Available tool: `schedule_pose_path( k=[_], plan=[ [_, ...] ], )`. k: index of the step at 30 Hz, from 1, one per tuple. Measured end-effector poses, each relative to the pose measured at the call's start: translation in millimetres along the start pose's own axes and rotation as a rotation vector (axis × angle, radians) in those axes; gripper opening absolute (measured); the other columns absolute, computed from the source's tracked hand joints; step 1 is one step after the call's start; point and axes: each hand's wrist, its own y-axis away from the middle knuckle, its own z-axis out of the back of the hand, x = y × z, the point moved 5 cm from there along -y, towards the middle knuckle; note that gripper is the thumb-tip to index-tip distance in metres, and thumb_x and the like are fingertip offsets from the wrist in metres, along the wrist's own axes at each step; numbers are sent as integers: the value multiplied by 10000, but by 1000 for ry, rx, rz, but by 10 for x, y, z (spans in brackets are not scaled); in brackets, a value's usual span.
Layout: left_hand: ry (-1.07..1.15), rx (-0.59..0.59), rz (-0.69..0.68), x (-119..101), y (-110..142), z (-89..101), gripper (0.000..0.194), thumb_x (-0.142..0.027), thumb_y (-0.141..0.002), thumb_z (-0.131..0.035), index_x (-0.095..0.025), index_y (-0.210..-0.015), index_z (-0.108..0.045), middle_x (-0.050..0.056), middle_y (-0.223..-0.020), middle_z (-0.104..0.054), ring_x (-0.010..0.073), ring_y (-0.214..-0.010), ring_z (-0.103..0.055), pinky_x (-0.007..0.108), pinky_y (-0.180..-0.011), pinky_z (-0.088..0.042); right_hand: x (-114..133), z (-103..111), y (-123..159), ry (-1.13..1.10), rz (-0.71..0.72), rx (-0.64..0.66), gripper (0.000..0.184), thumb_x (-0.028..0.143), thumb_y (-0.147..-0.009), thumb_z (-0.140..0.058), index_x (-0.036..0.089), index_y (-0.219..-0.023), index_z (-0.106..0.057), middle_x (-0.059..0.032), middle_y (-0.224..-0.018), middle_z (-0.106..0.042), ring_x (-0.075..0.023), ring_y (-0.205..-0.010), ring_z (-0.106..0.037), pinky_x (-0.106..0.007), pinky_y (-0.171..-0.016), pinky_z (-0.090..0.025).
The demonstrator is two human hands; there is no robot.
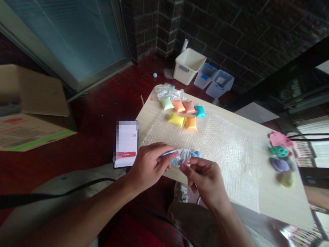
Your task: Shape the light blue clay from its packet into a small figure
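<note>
My left hand and my right hand both pinch a small clear plastic packet of blue clay above the near edge of the light wooden table. The left fingers grip the packet's left end, the right fingers its lower right edge. Farther back on the table lie several sealed clay packets: pale green, orange, salmon, cyan, yellow and amber.
Bubble wrap covers the table's middle. Shaped clay lumps sit at its right edge. A phone stands at the left edge. Empty wrappers lie at the far corner. Plastic bins and cardboard boxes stand on the floor.
</note>
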Motion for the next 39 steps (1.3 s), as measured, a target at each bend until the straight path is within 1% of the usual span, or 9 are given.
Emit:
schedule_pose_path(
  k=[4,7,11,16,20,24,28,33,39],
  plan=[
    [2,-19,-83,-25,8,-1,188,-261,-1016,-627,-155,-913,-742,9,-725,-703,94,-573,-659,206,-575,-490,-17,-13,3,-35,3,23,347,477,-776,-887,163,-880,-782,31,-459,-613,-56,-306,-428,-155,-305,-342],
    [0,-40,-77,-29,7,5,163,-229,-1004,-639,-153,-897,-738,9,-740,-722,90,-601,-677,194,-597,-497,62,23,34,53,168,-46,285,396,-813,-867,177,-975,-783,38,-515,-635,-69,-362,-496,-171,-366,-393],
    [100,-73,61,29,10,-19,155,-268,-999,-653,-169,-923,-745,16,-818,-772,124,-727,-729,191,-667,-554,159,36,94,363,412,-153,288,307,-869,-817,183,-1129,-803,24,-581,-689,-99,-436,-565,-224,-458,-463],
    [374,-83,236,136,51,-123,177,-346,-989,-674,-199,-984,-772,22,-954,-793,165,-865,-766,232,-768,-638,229,-5,152,555,628,-256,233,234,-866,-819,167,-1089,-837,-5,-659,-752,-122,-501,-638,-242,-530,-526],
    [453,-94,277,163,80,-167,159,-350,-967,-710,-210,-974,-787,25,-961,-791,185,-904,-774,268,-816,-653,208,-14,149,537,578,-281,130,239,-884,-798,212,-995,-862,-2,-677,-757,-122,-530,-626,-242,-537,-502],
    [551,-84,307,156,105,-200,162,-348,-962,-715,-210,-987,-794,35,-973,-795,200,-904,-779,297,-812,-670,146,-21,121,409,428,-267,132,290,-876,-785,229,-952,-874,-13,-654,-740,-130,-532,-585,-258,-528,-469],
    [428,-93,269,122,110,-176,137,-307,-969,-707,-210,-977,-804,32,-955,-809,181,-895,-774,249,-807,-635,104,-51,87,212,273,-239,172,333,-804,-822,197,-892,-878,-2,-532,-653,-112,-457,-492,-236,-446,-386],
    [310,-120,215,77,90,-127,129,-227,-970,-691,-206,-971,-819,31,-953,-829,150,-861,-765,200,-792,-591,107,-99,62,62,233,-220,112,309,-771,-833,201,-785,-864,6,-519,-620,-94,-467,-448,-227,-470,-362],
    [327,-113,239,108,112,-129,140,-263,-982,-682,-210,-994,-811,41,-995,-829,175,-883,-776,235,-803,-607,117,-132,60,31,233,-216,135,318,-775,-823,187,-753,-848,25,-503,-544,-87,-471,-373,-227,-459,-303]
  ],
)
